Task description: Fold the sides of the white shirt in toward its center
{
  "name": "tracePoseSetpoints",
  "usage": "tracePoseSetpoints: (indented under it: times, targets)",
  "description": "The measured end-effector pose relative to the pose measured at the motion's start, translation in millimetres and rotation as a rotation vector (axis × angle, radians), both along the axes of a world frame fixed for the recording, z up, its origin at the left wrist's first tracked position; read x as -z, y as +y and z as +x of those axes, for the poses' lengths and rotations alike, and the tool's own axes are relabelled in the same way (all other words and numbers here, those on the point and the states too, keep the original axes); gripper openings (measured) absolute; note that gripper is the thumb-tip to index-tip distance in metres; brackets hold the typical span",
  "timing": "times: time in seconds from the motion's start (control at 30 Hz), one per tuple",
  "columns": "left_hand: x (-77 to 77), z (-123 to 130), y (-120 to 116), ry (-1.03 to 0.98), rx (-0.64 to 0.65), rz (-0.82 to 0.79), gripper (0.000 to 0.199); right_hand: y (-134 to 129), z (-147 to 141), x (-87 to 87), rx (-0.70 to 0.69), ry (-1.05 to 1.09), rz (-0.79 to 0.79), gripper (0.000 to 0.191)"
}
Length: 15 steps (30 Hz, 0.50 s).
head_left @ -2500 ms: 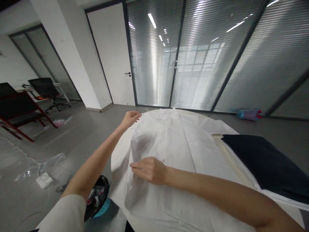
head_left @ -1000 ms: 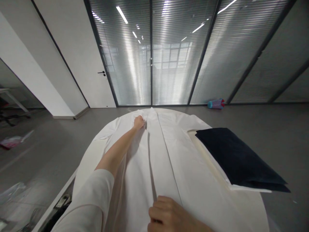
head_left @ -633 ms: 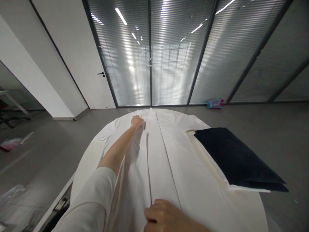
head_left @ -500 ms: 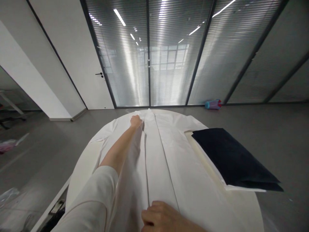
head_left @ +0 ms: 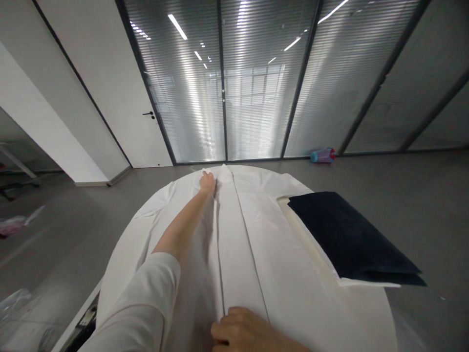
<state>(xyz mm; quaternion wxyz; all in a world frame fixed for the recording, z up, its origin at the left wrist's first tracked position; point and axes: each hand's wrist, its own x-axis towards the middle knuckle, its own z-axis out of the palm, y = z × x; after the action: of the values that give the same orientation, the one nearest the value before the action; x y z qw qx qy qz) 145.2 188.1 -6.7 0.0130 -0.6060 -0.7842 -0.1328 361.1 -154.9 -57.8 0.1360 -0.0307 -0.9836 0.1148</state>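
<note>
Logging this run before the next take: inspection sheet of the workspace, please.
Surface: round white tabletop.
Job's things: white coat spread flat, collar at the far end; dark navy folded cloth lying on the right.
Clutter: clear plastic film and pink bag on the floor, left.
Grips: left hand by the collar, right hand on the coat front; hold unclear.
Cables: nothing seen.
Surroundings: glass partition with blinds, white door, blue-and-red cylinder on the grey floor.

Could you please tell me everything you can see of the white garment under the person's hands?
The white coat-like garment looks thin and smooth, with a collar at the far end and a straight front placket. It lies flat, lightly creased, on a rounded white table. A folded navy cloth lies on it, and the left hand and right hand touch it.
</note>
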Motion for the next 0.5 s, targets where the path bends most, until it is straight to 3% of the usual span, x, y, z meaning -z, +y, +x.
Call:
tracePoseSetpoints:
  times: [0.2, 0.33, 0.5]
  targets:
    - [7.4, -10, -26, -0.009, 0.013, -0.041, 0.063, -4, 1, -17.6, 0.043, -0.003, 0.030, 0.025]
    - [8.9, -17, -36, -0.025, 0.051, -0.124, 0.057, -6, 2, -32.7, 0.044, -0.021, 0.025, 0.025]
    - [6.4, -10, -33, 0.009, 0.134, -0.114, 0.053, -6, 2, -28.0, 0.034, 0.011, 0.022, 0.026]
